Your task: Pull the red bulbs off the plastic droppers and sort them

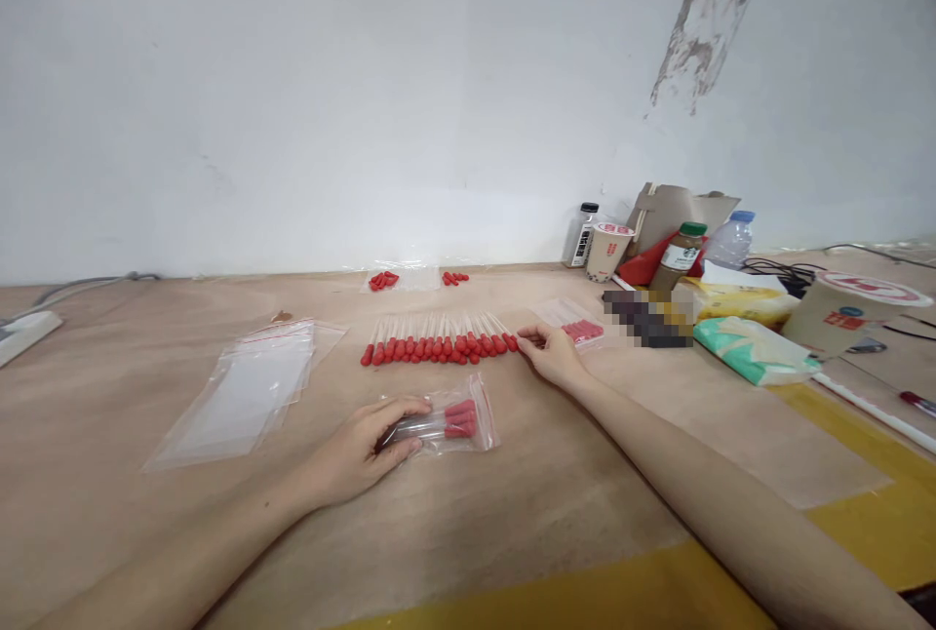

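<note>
My left hand [366,450] rests on the table, fingers curled around the end of a small clear zip bag [453,421] holding a few red-bulbed droppers. A row of several glass droppers with red bulbs [439,342] lies side by side further back. My right hand [550,355] reaches to the right end of that row, fingertips pinched at the last dropper there. Just beyond it lies another clear bag with red-bulbed droppers [577,326].
A stack of empty clear zip bags [249,386] lies to the left. Two small bags of loose red bulbs [413,278] sit near the wall. Drinks, bottles, a paper bag and tissue packs [753,349] crowd the right. A power strip [21,333] is far left.
</note>
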A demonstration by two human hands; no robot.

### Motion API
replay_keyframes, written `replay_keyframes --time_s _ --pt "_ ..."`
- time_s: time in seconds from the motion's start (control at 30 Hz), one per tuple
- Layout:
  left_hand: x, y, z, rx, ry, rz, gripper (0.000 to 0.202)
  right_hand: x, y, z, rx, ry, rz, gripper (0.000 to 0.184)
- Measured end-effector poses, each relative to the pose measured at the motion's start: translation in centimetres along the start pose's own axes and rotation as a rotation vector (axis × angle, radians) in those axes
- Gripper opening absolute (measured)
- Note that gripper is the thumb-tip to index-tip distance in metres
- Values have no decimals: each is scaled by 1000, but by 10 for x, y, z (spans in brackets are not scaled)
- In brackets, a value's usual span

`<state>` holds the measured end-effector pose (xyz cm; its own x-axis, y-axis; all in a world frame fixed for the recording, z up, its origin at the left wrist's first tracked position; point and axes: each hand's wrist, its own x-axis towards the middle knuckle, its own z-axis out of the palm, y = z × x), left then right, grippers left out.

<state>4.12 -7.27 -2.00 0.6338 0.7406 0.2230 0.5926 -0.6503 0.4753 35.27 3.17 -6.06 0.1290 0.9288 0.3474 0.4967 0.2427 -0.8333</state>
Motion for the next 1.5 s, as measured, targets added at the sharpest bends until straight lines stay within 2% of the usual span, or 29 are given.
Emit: replay_keyframes --time_s 0.13,0.27,0.3,0.43,0.47,0.53,0.63,0.8,0.9,0.97,1.13,1.3,1.37,1.5 --pt "0 1 -1 13 -4 -11 32 -1 -3 -2 -24 15 -7 17" --pt "-1 3 -1 16 -23 -28 34 -14 -24 -8 -14 7 -64 23" --pt "-1 3 -1 17 -28 -37 34 -20 -32 -9 -7 -35 -101 21" --pt "-1 5 -2 19 -37 -51 36 -47 -62 -12 2 -508 -460 11" --pt "-1 5 -2 17 -35 -46 36 -52 -67 -11 -15 -569 -503 11" --pt "0 6 -2 12 -29 -37 36 -60 -76 -8 -59 -605 -543 15" --pt "0 6 -3 13 -21 -31 36 -67 -85 -3 -141 -572 -543 21" --pt "0 8 -3 31 3 -36 35 -69 -94 -1 -253 -647 -525 26" --pt "0 9 -3 30 3 -35 35 -69 -97 -2 -257 -633 -500 31" --pt "1 10 -4 23 -2 -34 34 -68 -96 -3 -243 -635 -517 31" --pt "1 7 -3 28 -7 -28 33 -66 -90 -3 -79 -737 -575 20" --pt "0 4 -1 20 -14 -34 35 -67 -89 0 5 -726 -642 17" --pt "0 4 -2 16 -16 -32 35 -68 -88 -1 45 -722 -588 19" --pt "0 6 -3 22 -12 -39 35 -67 -83 -2 226 -763 -336 20"
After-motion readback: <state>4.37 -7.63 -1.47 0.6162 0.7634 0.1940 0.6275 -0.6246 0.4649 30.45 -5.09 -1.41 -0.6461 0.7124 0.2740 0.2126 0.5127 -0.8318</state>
